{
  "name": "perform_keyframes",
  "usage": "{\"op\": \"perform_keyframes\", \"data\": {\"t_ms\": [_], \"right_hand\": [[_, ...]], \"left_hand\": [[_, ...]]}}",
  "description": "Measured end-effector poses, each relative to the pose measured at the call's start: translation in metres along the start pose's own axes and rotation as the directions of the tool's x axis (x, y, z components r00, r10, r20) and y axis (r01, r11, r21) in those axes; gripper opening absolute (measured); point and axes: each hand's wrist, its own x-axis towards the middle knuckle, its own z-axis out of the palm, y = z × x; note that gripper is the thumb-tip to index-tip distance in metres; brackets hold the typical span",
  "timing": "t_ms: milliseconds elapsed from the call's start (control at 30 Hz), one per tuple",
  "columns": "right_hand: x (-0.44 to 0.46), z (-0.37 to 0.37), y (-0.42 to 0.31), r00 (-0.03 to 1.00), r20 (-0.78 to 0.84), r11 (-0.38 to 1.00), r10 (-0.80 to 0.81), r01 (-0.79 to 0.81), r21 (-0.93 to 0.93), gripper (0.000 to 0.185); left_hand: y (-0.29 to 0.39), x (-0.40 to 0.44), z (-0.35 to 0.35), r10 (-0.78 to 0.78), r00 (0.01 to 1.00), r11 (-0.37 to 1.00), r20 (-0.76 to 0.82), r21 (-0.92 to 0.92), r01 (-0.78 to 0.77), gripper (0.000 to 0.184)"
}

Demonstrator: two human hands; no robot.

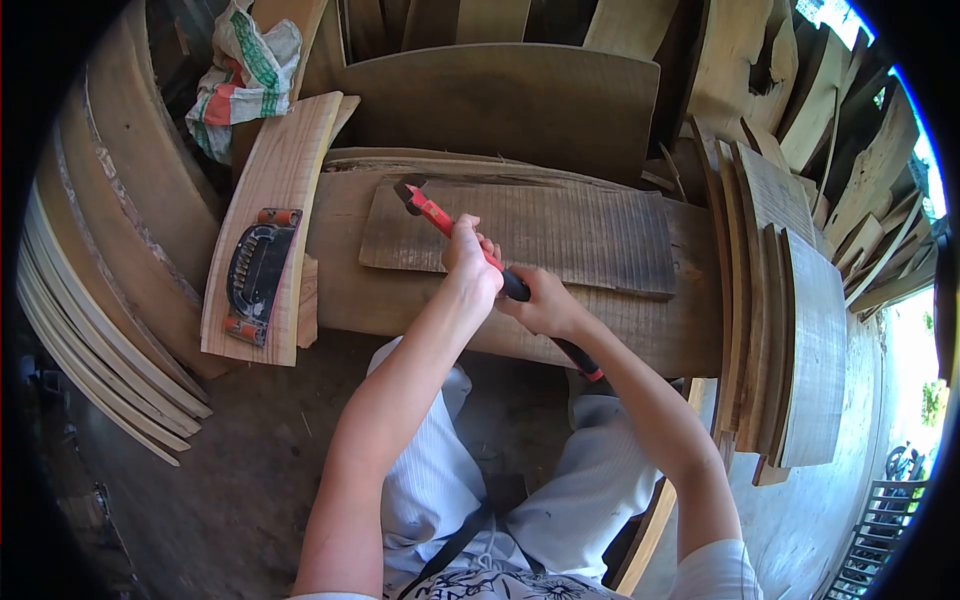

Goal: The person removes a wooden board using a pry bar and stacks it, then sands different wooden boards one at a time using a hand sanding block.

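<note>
A hammer [430, 208] with a dark head and a red and black handle is held slantwise over the bench, its head at the upper left. My left hand [472, 258] is wrapped round the handle below the head. Lower down, my right hand [545, 301] is closed round the black part of the handle, whose red-tipped end sticks out beneath it. Under the hammer, a rough ridged board [590, 235] lies on a wide wooden plank [400, 305].
At the left, a black tool with orange ends [262, 277] rests on a pale board [275, 170]. Boards are stacked at the right [810, 350] and far left [110, 340]. A crumpled woven sack [250, 75] lies at the upper left. A large board [500, 105] stands behind.
</note>
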Motion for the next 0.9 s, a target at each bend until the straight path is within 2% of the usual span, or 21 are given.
{"op": "perform_keyframes", "data": {"t_ms": [67, 133, 200, 267, 400, 467, 500, 600, 667, 800, 867, 900], "right_hand": [[0.000, -0.004, -0.005, 0.967, 0.138, 0.971, 0.213, -0.226, 0.079, 0.024], [0.000, -0.002, -0.002, 0.982, 0.104, 0.985, 0.158, -0.163, 0.046, 0.023], [0.002, -0.001, 0.002, 0.993, 0.068, 0.995, 0.100, -0.101, 0.013, 0.023], [0.002, 0.001, 0.004, 1.000, 0.002, 0.999, -0.024, 0.024, -0.021, 0.022], [0.002, -0.001, -0.001, 1.000, -0.013, 0.999, -0.028, 0.028, 0.019, 0.022], [0.002, -0.005, -0.006, 0.969, 0.131, 0.971, 0.208, -0.221, 0.092, 0.022], [0.002, -0.005, -0.006, 0.969, 0.131, 0.971, 0.208, -0.221, 0.091, 0.022], [0.002, -0.004, -0.002, 0.986, 0.091, 0.989, 0.141, -0.145, 0.030, 0.022], [0.003, -0.002, 0.003, 1.000, -0.013, 0.998, -0.022, 0.021, -0.061, 0.022], [0.002, -0.002, -0.001, 1.000, -0.021, 1.000, -0.006, 0.006, 0.001, 0.024], [0.002, -0.006, -0.007, 0.965, 0.121, 0.966, 0.231, -0.242, 0.087, 0.025], [0.002, -0.005, -0.005, 0.965, 0.120, 0.966, 0.232, -0.243, 0.088, 0.025]], "left_hand": [[-0.001, 0.007, -0.001, -0.043, 0.999, 0.999, -0.029, -0.003, 0.043, 0.026], [-0.002, 0.013, -0.002, -0.082, 0.995, 0.997, -0.056, -0.004, 0.082, 0.026], [-0.001, 0.010, 0.000, -0.055, 0.998, 0.999, -0.026, -0.006, 0.054, 0.026], [0.000, 0.007, 0.000, -0.030, 1.000, 1.000, -0.007, -0.002, 0.030, 0.026], [0.002, 0.005, 0.001, -0.001, 1.000, 1.000, 0.021, 0.000, 0.001, 0.026], [0.001, 0.009, 0.000, -0.053, 0.999, 0.999, 0.003, 0.001, 0.053, 0.026], [0.000, 0.011, -0.001, -0.102, 0.995, 0.995, -0.013, 0.003, 0.102, 0.026], [-0.001, 0.010, 0.000, -0.086, 0.996, 0.996, -0.005, -0.010, 0.086, 0.026], [0.000, 0.008, 0.001, -0.057, 0.998, 0.998, 0.024, -0.005, 0.057, 0.026], [0.002, 0.004, 0.001, -0.033, 0.998, 0.999, 0.052, 0.014, 0.032, 0.026], [0.001, 0.009, 0.001, -0.078, 0.997, 0.997, 0.017, 0.013, 0.077, 0.026], [0.000, 0.011, 0.000, -0.119, 0.993, 0.993, -0.017, 0.012, 0.119, 0.025]]}}
